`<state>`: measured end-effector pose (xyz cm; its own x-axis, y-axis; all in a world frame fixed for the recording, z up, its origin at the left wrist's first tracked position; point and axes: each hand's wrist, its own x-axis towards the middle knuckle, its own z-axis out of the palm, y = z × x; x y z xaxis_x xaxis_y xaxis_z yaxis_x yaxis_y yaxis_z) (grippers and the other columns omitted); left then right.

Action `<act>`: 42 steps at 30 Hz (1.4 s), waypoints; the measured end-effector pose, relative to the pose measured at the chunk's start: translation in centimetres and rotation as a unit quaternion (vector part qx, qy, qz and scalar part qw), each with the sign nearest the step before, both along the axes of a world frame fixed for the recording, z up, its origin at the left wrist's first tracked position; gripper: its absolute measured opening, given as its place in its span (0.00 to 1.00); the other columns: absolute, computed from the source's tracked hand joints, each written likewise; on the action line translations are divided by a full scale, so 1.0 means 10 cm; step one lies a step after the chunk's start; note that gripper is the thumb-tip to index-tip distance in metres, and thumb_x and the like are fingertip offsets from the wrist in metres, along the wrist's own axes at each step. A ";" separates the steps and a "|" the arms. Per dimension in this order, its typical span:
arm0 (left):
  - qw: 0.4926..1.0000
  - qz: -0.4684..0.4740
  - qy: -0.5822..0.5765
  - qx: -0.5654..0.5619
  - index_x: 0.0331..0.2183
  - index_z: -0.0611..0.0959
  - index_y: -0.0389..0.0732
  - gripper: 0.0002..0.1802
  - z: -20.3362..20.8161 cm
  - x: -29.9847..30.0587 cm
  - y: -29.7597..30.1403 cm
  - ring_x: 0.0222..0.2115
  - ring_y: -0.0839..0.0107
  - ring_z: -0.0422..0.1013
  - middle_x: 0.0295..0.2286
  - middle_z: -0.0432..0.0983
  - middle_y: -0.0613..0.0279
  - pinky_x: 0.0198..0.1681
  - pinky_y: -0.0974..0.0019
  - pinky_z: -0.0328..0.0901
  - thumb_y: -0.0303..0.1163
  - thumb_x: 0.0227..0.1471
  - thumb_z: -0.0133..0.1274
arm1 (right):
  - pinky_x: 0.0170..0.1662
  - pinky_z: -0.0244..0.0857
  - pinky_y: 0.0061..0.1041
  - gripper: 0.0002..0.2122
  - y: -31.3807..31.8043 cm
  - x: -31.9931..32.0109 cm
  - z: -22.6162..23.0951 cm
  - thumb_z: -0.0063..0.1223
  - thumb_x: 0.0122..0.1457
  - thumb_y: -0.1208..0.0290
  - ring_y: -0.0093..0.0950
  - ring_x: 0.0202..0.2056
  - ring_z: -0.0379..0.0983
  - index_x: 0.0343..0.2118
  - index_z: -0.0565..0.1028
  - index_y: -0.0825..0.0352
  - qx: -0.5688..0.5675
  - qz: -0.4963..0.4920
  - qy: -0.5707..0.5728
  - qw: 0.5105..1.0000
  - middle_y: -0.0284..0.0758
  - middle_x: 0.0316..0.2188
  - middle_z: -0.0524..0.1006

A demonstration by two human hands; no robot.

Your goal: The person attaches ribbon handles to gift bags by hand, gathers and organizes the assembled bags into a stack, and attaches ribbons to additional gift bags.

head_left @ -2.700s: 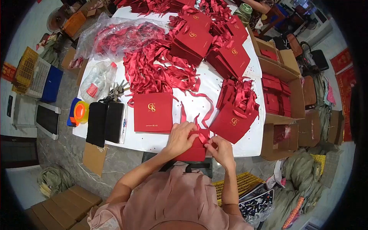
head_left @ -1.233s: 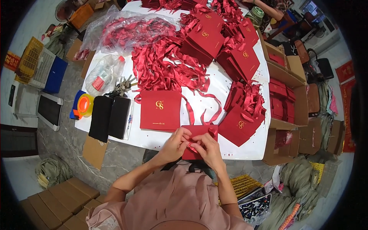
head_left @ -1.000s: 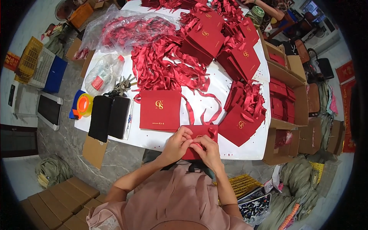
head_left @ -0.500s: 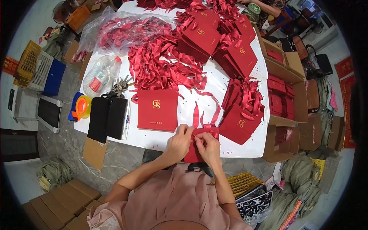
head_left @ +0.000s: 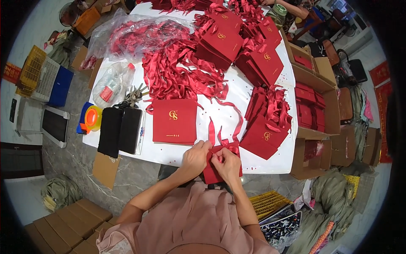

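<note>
Small red bag sitting at near edge of table; left hand touching upper left corner, grip unclear. Right hand pinching narrowly over bag front, pinched item hidden. Hands now working apart, fingertips no longer meeting; ribbon handling apparently shifting toward bag top

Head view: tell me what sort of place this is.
Probably a packaging workshop: stacked red gift bags and a heap of red ribbons on a white table, with an open cardboard box of red items beside it.
</note>
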<state>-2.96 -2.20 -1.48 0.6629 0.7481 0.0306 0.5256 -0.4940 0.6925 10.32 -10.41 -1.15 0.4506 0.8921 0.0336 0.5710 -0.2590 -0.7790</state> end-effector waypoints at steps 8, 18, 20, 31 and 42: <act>0.996 0.026 -0.036 -0.079 0.37 0.75 0.36 0.06 -0.04 -0.02 0.05 0.33 0.48 0.75 0.32 0.76 0.48 0.34 0.52 0.69 0.22 0.54 0.48 | 0.24 0.65 0.34 0.07 -0.01 -0.03 0.02 0.62 0.50 0.71 0.35 0.19 0.73 0.23 0.75 0.67 -0.021 0.005 0.019 1.000 0.37 0.17 0.74; 0.996 0.030 -0.048 -0.069 0.36 0.75 0.38 0.05 -0.03 -0.02 0.05 0.31 0.46 0.75 0.31 0.77 0.49 0.33 0.49 0.68 0.26 0.55 0.49 | 0.25 0.66 0.35 0.07 0.04 -0.11 -0.02 0.60 0.51 0.73 0.36 0.20 0.73 0.25 0.73 0.68 0.036 0.031 -0.043 0.998 0.39 0.19 0.74; 0.997 0.028 -0.044 -0.063 0.36 0.75 0.38 0.05 0.00 -0.02 0.04 0.31 0.47 0.75 0.31 0.77 0.49 0.33 0.49 0.68 0.26 0.55 0.49 | 0.25 0.66 0.35 0.07 0.03 -0.12 -0.02 0.60 0.51 0.73 0.36 0.21 0.73 0.25 0.72 0.68 0.041 0.041 -0.061 0.996 0.39 0.20 0.74; 0.998 0.034 -0.048 -0.025 0.33 0.77 0.38 0.03 0.08 0.02 0.01 0.28 0.46 0.73 0.29 0.74 0.50 0.31 0.50 0.67 0.25 0.55 0.49 | 0.25 0.66 0.34 0.06 0.09 -0.12 0.02 0.60 0.51 0.73 0.36 0.20 0.74 0.24 0.74 0.68 0.013 0.004 0.019 1.000 0.39 0.18 0.75; 0.998 0.031 -0.060 -0.005 0.32 0.78 0.38 0.03 0.16 -0.02 0.08 0.27 0.48 0.73 0.27 0.75 0.51 0.30 0.50 0.68 0.25 0.53 0.51 | 0.25 0.65 0.32 0.06 0.09 -0.24 0.07 0.60 0.52 0.73 0.34 0.20 0.72 0.25 0.74 0.68 0.050 0.002 -0.016 0.999 0.39 0.18 0.73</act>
<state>-3.14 -1.39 0.12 0.6066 0.7888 0.0994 0.4676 -0.4551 0.7577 7.96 -9.47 -0.43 0.4447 0.8851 0.1371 0.5965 -0.1785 -0.7825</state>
